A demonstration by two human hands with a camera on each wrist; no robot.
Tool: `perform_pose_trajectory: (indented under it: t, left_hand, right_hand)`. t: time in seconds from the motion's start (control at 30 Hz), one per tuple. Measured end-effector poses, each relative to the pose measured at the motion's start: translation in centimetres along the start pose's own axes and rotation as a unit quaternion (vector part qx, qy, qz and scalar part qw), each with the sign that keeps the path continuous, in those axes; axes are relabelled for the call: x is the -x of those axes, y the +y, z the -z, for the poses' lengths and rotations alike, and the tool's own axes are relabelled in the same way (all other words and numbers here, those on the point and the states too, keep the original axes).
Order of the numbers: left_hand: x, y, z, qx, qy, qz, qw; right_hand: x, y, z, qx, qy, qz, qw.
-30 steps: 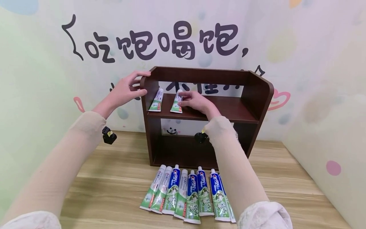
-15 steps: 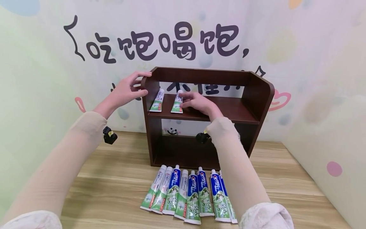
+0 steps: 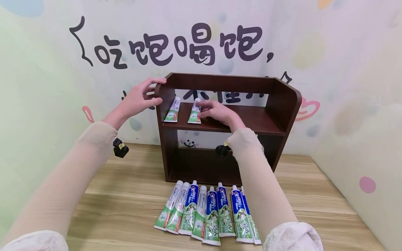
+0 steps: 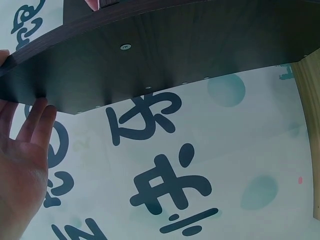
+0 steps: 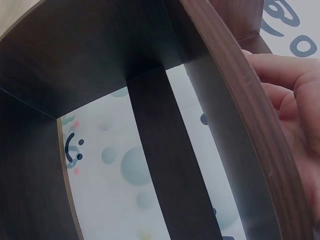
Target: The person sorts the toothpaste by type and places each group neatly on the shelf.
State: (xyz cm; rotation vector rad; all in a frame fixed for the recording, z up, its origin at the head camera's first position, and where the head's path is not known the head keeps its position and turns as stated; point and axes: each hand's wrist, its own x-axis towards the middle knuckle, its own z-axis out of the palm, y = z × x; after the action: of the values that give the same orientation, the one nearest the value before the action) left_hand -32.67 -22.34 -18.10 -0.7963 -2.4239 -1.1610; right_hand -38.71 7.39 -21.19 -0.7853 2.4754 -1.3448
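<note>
In the head view two green-and-white toothpaste tubes lean on the upper board of a dark brown shelf. My right hand pinches the right one, a toothpaste tube, at its right edge with thumb and fingertips. The other leaning tube stands by the shelf's left wall, untouched. My left hand grips the upper left side panel, fingers on the outer face and thumb at the front edge. The left wrist view shows its fingers against the panel. In the right wrist view the tube is hidden behind the board.
A row of toothpaste tubes, some green-and-white and some blue-and-green, lies on the wooden table before the shelf. My right forearm partly covers the rightmost. A printed wall stands behind.
My right hand has shifted slightly to the right along the tube's edge since one second ago. The left hand and the tubes on the table stay where they were.
</note>
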Motion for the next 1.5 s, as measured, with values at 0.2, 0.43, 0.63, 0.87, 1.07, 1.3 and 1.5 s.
perform_pose_trajectory:
  t: [0.2, 0.43, 0.63, 0.87, 1.07, 1.3, 1.5]
  left_hand:
    - [0.0, 0.0, 0.0, 0.006, 0.000, -0.003, 1.0000]
    - [0.0, -0.1, 0.0, 0.008, 0.000, -0.005, 1.0000]
    - [0.0, -0.1, 0.0, 0.010, -0.001, -0.002, 0.9999]
    - [-0.1, -0.2, -0.2, 0.013, -0.003, -0.002, 0.9999]
    - [0.1, -0.2, -0.3, 0.009, -0.007, 0.005, 0.9999]
    - [0.0, 0.0, -0.2, 0.007, -0.007, 0.009, 0.9999]
    - [0.0, 0.0, 0.0, 0.002, -0.002, 0.006, 1.0000]
  right_hand:
    - [0.0, 0.0, 0.0, 0.001, -0.002, 0.001, 1.0000]
    - [0.0, 0.0, 0.0, 0.013, 0.002, 0.003, 0.9999]
    - [0.0, 0.1, 0.1, 0.007, 0.001, 0.003, 1.0000]
    - [0.1, 0.3, -0.1, 0.006, 0.007, 0.006, 0.9999]
    - [-0.1, 0.5, -0.2, 0.008, 0.051, 0.025, 0.9983]
    - [0.3, -0.7, -0.2, 0.028, 0.109, 0.047, 0.9925]
    - [1.3, -2.0, -0.4, 0.029, 0.135, 0.085, 0.9867]
